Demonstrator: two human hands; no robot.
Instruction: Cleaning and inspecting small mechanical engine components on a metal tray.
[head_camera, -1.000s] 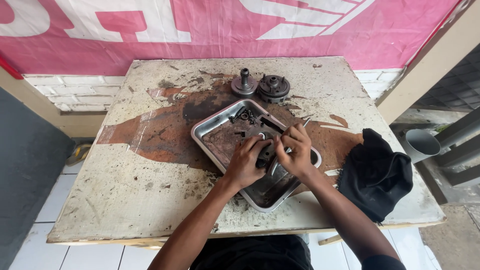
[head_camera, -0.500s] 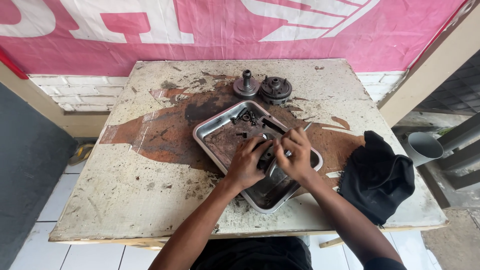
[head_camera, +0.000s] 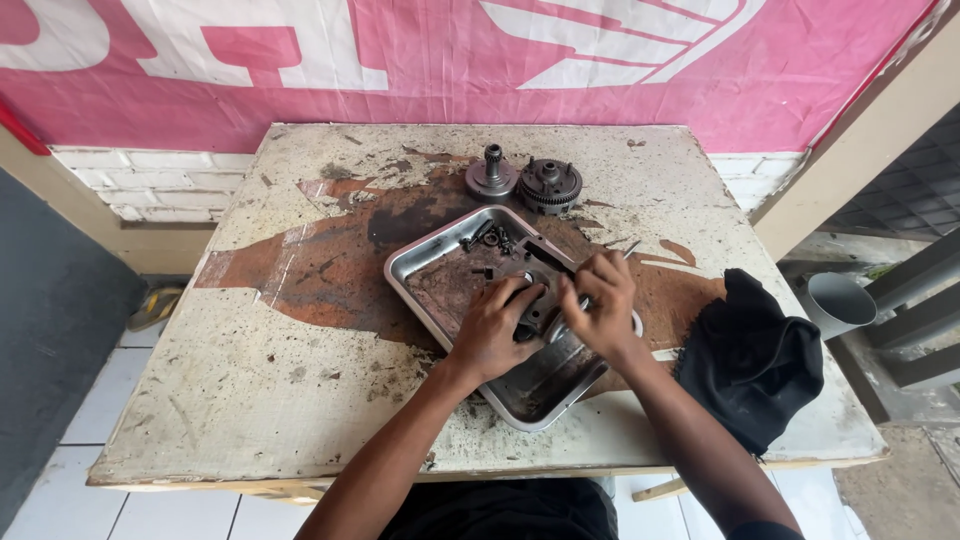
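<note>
Steel tray: one | gears: two | both hands fingers clamped on dark part

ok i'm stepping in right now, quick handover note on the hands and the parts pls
Left hand: pressing down on a dark metal part in the steel tray.
Right hand: gripping a slim metal tool at that same part.
Loose small bolts lie at the tray's far end.
Toothed gear and shaft hub stand on the table beyond the tray; black rag at the right.
Done: those two parts set out. Left: the part in the tray is in hand.
</note>
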